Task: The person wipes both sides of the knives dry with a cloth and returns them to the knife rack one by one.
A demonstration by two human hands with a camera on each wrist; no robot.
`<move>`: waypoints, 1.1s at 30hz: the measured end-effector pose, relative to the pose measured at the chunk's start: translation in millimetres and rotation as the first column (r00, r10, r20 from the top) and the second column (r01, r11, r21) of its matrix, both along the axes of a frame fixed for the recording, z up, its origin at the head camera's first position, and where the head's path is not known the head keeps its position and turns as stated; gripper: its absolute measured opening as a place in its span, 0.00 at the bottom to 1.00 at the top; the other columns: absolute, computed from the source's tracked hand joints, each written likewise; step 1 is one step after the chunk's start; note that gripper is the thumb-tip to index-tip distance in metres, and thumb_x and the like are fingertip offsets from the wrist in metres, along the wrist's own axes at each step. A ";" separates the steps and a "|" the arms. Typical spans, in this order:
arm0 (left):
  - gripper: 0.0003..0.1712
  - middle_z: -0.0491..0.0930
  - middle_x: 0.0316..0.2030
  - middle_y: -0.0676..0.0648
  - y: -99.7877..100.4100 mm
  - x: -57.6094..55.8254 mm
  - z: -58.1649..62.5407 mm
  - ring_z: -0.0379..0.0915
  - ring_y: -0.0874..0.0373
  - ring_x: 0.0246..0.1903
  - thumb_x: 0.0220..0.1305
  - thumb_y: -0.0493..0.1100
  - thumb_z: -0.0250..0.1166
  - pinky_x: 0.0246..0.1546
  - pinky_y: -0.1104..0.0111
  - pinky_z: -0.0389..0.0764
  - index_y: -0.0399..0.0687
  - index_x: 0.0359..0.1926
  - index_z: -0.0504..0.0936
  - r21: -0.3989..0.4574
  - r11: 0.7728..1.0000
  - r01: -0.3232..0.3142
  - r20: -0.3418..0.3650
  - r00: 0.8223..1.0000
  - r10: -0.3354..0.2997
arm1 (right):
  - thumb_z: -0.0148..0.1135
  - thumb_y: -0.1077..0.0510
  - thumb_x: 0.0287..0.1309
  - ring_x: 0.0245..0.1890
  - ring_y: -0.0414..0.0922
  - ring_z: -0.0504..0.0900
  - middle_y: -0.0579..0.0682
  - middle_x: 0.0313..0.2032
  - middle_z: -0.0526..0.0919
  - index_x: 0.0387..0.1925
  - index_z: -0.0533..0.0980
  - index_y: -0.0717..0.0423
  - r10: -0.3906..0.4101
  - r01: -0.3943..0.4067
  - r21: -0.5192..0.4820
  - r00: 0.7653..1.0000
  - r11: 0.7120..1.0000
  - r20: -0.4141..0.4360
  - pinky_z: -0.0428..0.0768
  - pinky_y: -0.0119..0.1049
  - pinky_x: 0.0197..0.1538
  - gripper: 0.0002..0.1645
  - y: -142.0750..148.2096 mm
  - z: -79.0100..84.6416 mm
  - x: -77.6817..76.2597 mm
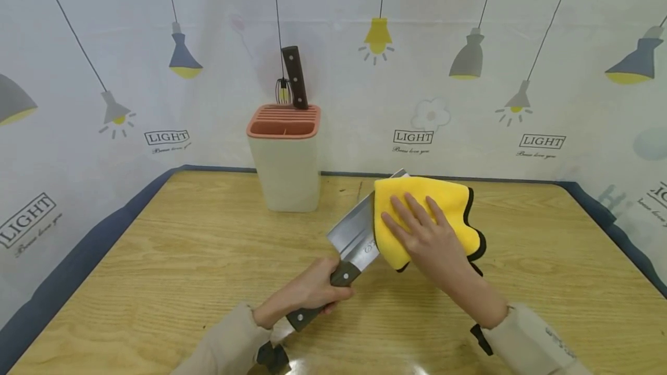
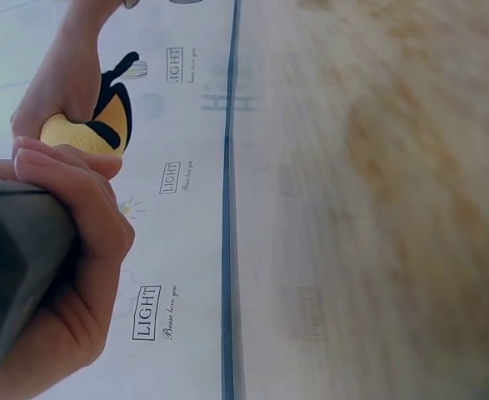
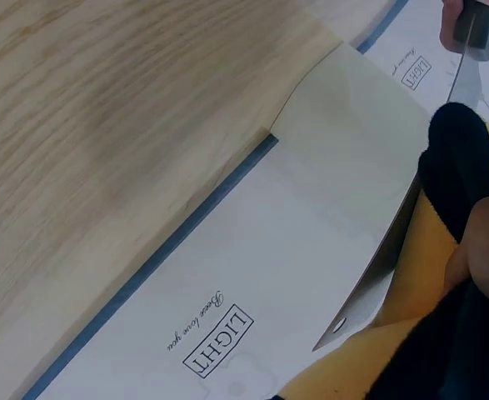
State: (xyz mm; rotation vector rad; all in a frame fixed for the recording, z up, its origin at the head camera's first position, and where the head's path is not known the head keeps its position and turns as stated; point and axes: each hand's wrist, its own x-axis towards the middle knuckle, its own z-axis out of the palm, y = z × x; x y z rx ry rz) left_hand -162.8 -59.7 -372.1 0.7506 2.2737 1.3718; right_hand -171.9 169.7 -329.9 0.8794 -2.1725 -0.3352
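Observation:
A cleaver point(image 1: 354, 230) with a broad steel blade and a dark riveted handle slants across the middle of the head view, raised over the table. My left hand point(image 1: 312, 288) grips its handle point(image 1: 345, 274). A yellow cloth point(image 1: 453, 195) with black edging is folded over the blade, whose far corner pokes out beyond it. On top of the cloth lie the fingers of my right hand point(image 1: 427, 242), while the thumb is tucked underneath, pinching cloth and blade together. From below, the right wrist view shows the blade point(image 3: 369, 292) alongside the cloth point(image 3: 419, 275).
A white knife block point(image 1: 289, 172) with a pink slotted top stands at the back of the wooden table point(image 1: 172, 259). One dark-handled knife point(image 1: 296, 77) sticks up from it. Behind the table hangs a white curtain point(image 1: 339, 85) printed with lamps.

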 end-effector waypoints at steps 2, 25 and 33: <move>0.08 0.66 0.07 0.52 0.1 -0.5 0.2 0.61 0.66 0.04 0.53 0.33 0.59 0.05 0.74 0.66 0.39 0.24 0.67 0.000 1.000 0.005 0.003 1.000 -0.005 | 0.63 0.73 0.39 0.56 0.56 0.67 0.58 0.56 0.70 0.51 0.74 0.54 0.012 -0.013 0.012 1.000 1.000 0.011 0.66 0.54 0.55 0.32 -2.9 0.3 1.4; 0.06 0.67 0.08 0.52 1.5 -3.6 1.1 0.62 0.65 0.05 0.54 0.32 0.57 0.05 0.74 0.66 0.39 0.26 0.67 0.000 0.999 0.032 0.020 0.999 -0.032 | 0.24 0.68 0.65 0.57 0.52 0.67 0.56 0.55 0.70 0.49 0.75 0.51 0.277 -0.271 0.135 0.960 0.953 -0.031 0.65 0.50 0.57 0.30 -18.6 -6.3 7.0; 0.05 0.67 0.08 0.52 2.3 -3.1 0.6 0.61 0.65 0.05 0.54 0.30 0.55 0.05 0.74 0.66 0.39 0.26 0.67 0.009 0.998 0.057 0.020 0.998 -0.057 | 0.30 0.66 0.63 0.58 0.52 0.66 0.55 0.56 0.70 0.49 0.76 0.51 0.333 -0.325 0.156 0.942 0.933 -0.033 0.64 0.50 0.59 0.26 -20.2 -7.2 7.7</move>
